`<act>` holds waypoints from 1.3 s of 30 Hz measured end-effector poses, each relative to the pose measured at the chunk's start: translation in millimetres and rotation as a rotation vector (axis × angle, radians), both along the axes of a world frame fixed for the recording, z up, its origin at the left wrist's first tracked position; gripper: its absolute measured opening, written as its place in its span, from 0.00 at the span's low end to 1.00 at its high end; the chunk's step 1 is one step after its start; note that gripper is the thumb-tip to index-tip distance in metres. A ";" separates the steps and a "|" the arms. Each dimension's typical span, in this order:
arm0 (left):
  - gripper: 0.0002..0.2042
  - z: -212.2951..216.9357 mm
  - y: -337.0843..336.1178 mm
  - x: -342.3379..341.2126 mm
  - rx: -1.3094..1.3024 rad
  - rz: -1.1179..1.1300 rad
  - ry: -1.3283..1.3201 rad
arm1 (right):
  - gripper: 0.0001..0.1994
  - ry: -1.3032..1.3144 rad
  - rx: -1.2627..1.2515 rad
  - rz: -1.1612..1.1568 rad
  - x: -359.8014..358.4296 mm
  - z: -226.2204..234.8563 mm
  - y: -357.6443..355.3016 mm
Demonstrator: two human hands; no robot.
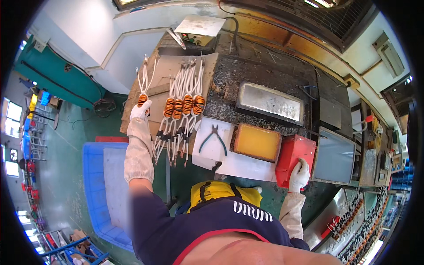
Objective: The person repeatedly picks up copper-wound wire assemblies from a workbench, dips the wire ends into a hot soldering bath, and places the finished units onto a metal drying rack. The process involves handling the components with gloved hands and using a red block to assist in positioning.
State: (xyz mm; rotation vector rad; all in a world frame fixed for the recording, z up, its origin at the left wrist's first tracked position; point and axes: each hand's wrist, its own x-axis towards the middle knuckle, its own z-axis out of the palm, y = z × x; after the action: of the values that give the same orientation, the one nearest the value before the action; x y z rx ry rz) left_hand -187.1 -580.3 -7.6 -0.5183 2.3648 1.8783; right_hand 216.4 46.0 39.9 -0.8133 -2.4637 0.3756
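Observed from beside the bench [276, 66]: one person, both hands in white gloves, pale sleeve covers on the forearms.

Left hand [139, 111]: fingers closed around the lower part of an orange-wound coil [142, 100] near the bench's left edge. The coil's white leads [145, 77] splay upward, away from the person.

Right hand [300, 176]: rests against the near right side of a red box [291, 148]. The fingers are partly hidden by the glove's angle; I cannot tell whether they grip the box or only touch it.

Beside the held coil, to its right, four similar coils [187, 105] lie in a row. Their lower leads, with dark sleeves, reach past the near edge.

Further right, pliers [215, 130] lie on a white sheet [203, 126], handles spread. Between pliers and red box: a tray [236, 140] of yellow material. Behind that tray: a dark-walled rectangular pot [258, 114] with a silvery surface.
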 end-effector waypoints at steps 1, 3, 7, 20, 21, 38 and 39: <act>0.18 18.3 1.9 9.9 -0.073 -0.010 0.039 | 0.10 -0.004 -0.003 -0.001 -0.1 -1.5 0.4; 0.17 54.4 6.0 30.7 -0.233 -0.031 0.102 | 0.10 0.013 -0.012 0.021 -1.9 -1.1 -0.1; 0.20 73.9 34.6 49.1 -0.405 -0.067 0.429 | 0.10 0.030 -0.030 0.022 -0.6 5.1 -3.0; 0.16 196.0 349.8 200.5 -0.608 -0.824 0.768 | 0.09 0.215 -0.185 0.278 17.4 12.5 10.4; 0.17 192.4 375.5 212.8 -0.563 -0.879 0.773 | 0.09 0.242 -0.197 0.352 26.9 20.6 6.3; 0.19 109.7 599.8 309.7 -0.554 -1.457 0.697 | 0.12 0.257 -0.395 0.470 119.4 78.7 43.0; 0.16 106.1 598.8 309.8 -0.496 -1.433 0.742 | 0.12 0.274 -0.357 0.451 114.5 79.2 47.3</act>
State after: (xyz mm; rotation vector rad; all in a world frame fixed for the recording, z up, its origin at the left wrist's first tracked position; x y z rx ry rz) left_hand 122.7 18.5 98.5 1.6606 2.2357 0.7831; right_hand 330.9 93.4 119.1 -0.2941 -2.3295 1.0396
